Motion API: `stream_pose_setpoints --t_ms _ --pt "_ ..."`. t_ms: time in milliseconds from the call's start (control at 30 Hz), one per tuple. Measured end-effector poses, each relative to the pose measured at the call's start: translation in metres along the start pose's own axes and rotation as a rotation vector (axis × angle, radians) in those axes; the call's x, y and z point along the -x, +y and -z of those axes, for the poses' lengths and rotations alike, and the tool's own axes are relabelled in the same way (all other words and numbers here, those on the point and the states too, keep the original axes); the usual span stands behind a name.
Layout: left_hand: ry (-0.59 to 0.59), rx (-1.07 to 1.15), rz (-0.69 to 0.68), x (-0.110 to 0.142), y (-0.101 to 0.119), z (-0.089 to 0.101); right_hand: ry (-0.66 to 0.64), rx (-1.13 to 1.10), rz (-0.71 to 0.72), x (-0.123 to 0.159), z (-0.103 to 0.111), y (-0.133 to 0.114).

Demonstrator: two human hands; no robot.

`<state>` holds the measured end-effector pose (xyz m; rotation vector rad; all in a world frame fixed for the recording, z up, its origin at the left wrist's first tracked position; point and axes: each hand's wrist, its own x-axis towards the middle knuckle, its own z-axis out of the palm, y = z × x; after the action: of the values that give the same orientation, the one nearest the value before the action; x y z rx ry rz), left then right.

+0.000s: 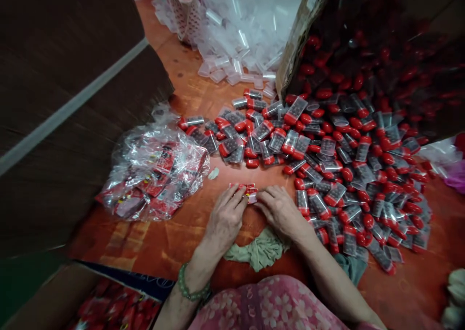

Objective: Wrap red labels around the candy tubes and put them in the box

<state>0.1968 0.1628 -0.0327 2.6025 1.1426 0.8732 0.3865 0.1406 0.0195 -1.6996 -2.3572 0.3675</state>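
My left hand [227,217] and my right hand [281,210] meet on the orange floor, both pinching a small red printed packet [247,191] between their fingertips. A green bead bracelet [189,287] circles my left wrist. Right of my hands spreads a big heap of small clear cases with red caps [348,175]. On the left lies a pile of clear plastic bags [154,170] with red printed cards inside. A crumpled green cloth [259,250] sits just below my hands.
A tipped cardboard box [363,39] spills the red-capped cases at the upper right. Empty clear plastic cases [247,35] lie heaped at the back. A brown cardboard sheet [65,102] stands at the left. Another box of red packs [116,306] sits at the bottom left.
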Motion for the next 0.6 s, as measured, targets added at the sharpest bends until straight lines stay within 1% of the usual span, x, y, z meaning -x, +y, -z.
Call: stream_pose_setpoints --t_ms 33,67,167,200,267,367,433,500,600 --pt "0.021 0.010 0.005 -0.001 -0.001 0.002 0.003 0.017 -0.014 0.001 0.008 0.005" --pt "0.044 0.022 0.017 -0.002 -0.001 0.004 0.037 0.082 -0.038 0.001 0.017 0.012" --pt "0.076 0.045 0.086 -0.007 0.000 0.009 0.069 0.326 -0.126 -0.003 0.037 0.037" --pt "0.071 0.050 0.108 -0.008 0.001 0.009 0.078 0.385 -0.157 -0.005 0.041 0.046" --pt "0.053 0.059 0.148 -0.010 0.002 0.008 0.054 0.446 -0.183 -0.011 0.045 0.063" --pt "0.017 0.085 0.196 -0.010 0.004 0.007 0.039 0.449 -0.178 -0.017 0.044 0.078" --pt "0.003 0.107 0.212 -0.010 0.005 0.007 0.071 0.432 -0.145 -0.017 0.043 0.080" --pt "-0.002 0.138 0.221 -0.011 0.005 0.009 0.143 0.370 -0.108 -0.015 0.044 0.076" --pt "-0.009 0.203 0.271 -0.014 0.003 0.010 0.254 0.134 -0.077 -0.006 0.048 0.059"
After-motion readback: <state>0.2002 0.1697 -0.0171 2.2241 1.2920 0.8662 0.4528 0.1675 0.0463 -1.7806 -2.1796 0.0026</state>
